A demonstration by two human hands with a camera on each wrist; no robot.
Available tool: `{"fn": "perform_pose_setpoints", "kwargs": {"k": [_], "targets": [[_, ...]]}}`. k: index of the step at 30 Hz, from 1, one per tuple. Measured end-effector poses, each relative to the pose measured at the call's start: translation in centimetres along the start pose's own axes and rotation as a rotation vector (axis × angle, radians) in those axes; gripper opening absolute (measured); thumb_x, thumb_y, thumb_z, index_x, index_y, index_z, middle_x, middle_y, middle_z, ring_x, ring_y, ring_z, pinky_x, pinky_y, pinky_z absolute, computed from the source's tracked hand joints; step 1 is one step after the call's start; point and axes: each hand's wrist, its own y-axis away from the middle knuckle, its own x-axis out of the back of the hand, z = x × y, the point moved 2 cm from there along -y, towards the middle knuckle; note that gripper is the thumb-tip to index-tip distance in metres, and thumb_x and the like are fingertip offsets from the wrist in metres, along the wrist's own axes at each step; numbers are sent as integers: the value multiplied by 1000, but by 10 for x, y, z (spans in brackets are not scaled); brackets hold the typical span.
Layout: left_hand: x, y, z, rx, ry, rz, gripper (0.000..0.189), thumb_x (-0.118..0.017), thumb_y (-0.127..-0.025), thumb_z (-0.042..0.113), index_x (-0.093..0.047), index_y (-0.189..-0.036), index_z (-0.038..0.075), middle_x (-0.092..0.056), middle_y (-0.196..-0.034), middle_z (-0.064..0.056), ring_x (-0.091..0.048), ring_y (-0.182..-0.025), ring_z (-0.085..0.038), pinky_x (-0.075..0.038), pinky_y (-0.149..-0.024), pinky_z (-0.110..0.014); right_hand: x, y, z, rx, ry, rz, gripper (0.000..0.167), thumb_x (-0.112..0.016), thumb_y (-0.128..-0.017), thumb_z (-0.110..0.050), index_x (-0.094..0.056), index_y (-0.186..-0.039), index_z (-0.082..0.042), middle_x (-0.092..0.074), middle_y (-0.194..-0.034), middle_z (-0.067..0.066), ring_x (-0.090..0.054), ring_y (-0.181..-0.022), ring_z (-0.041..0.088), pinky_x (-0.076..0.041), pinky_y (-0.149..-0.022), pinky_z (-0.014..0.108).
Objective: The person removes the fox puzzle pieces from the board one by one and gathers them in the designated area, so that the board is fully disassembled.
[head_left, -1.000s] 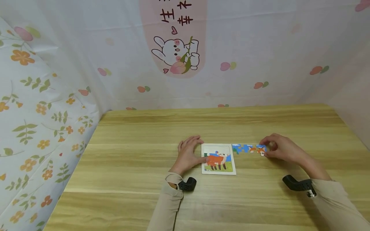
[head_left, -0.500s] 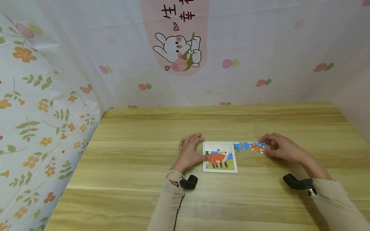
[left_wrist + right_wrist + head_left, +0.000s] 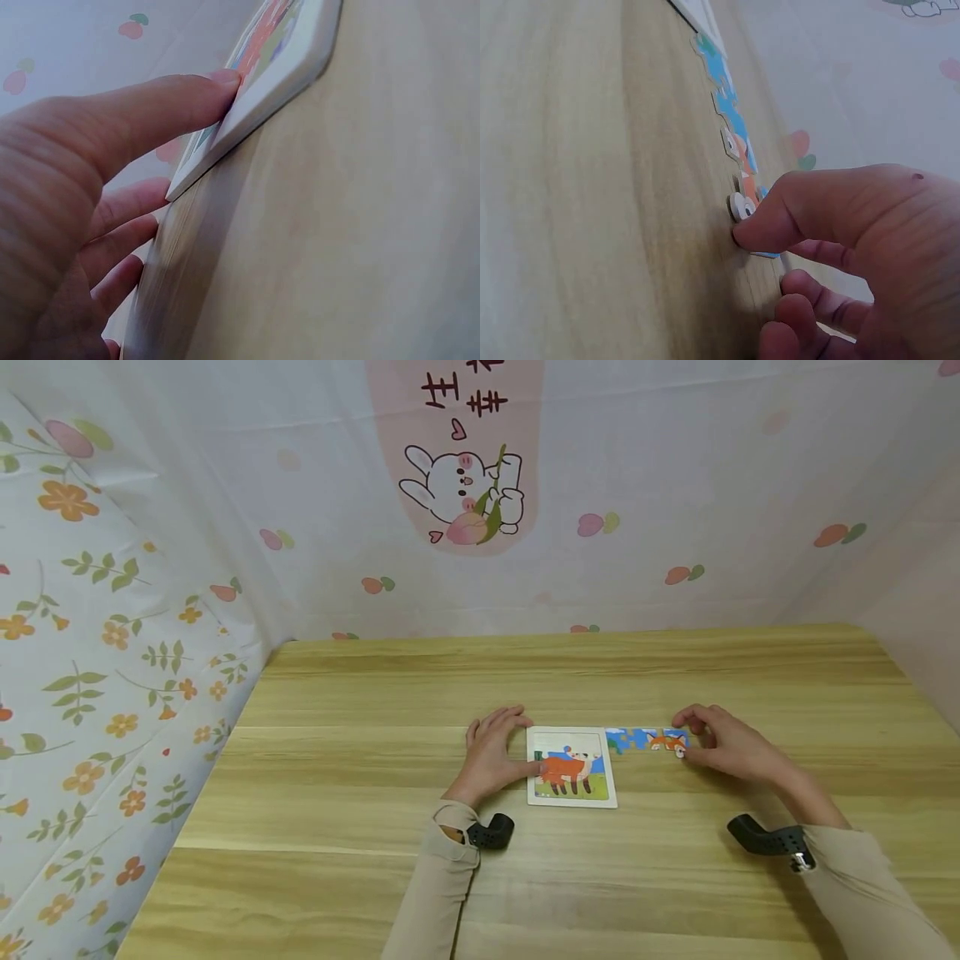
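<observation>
A white-framed jigsaw board (image 3: 572, 804) lies flat on the table, showing a fox's orange body on grass; a pale strip fills its top. My left hand (image 3: 489, 764) rests at its left side, thumb on the picture's edge and index fingertip at the upper left corner. Right of the board, a row of blue puzzle pieces (image 3: 641, 739) is joined, touching or nearly touching the frame. At the row's right end, a puzzle piece with a fox face (image 3: 673, 745) is pinched between thumb and index finger of my right hand (image 3: 731, 746). Its outer edge is partly hidden by the thumb (image 3: 769, 225).
The wooden table (image 3: 360, 760) extends around both hands. A white printed curtain (image 3: 660, 485) hangs behind its back edge, and a flowered cloth (image 3: 112, 710) hangs along the left. Black wrist-worn cameras (image 3: 491, 832) sit near both sleeves.
The fox-face piece now sits closer against the neighbouring pieces, the right hand having shifted slightly left with it. The left hand and board keep their place; the head view has tilted a little.
</observation>
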Motion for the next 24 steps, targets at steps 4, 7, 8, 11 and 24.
{"fn": "perform_pose_setpoints", "kwargs": {"k": [4,7,8,11,24], "targets": [[2,-1,0,9,-7,-15,60,-80,-70,32,-57,-121,12,-38,-144,-3,-25,-135,-22,-4,-107,-51,-1,0,0,3,9,12,40,-70,-79,-8,-51,-112,3,-46,-93,10,-39,-77,18,-36,-62,26],[3,-1,1,13,-4,-42,60,-79,-70,32,-56,-122,12,-36,-145,-3,-22,-136,-22,-2,-108,-52,-1,1,1,-5,11,25,38,-68,-80,-9,-51,-113,2,-45,-94,9,-39,-78,18,-35,-62,26],[3,-1,2,12,-3,-50,60,-79,-70,32,-55,-122,13,-36,-146,-3,-22,-136,-22,-1,-108,-52,-2,2,1,-12,12,32,36,-67,-81,-9,-52,-113,2,-45,-94,9,-39,-79,18,-35,-63,26],[2,0,4,9,2,-70,61,-78,-70,33,-55,-123,13,-35,-146,-3,-20,-137,-23,-1,-108,-52,-2,4,1,-33,1,45,30,-61,-86,-11,-52,-112,1,-44,-94,9,-38,-79,19,-33,-62,26],[1,3,3,4,-3,-44,61,-79,-70,34,-55,-122,13,-35,-146,-2,-21,-137,-22,-1,-107,-52,-2,3,3,-42,-27,89,21,-60,-90,-13,-54,-105,1,-47,-90,6,-40,-70,14,-33,-57,25]]}}
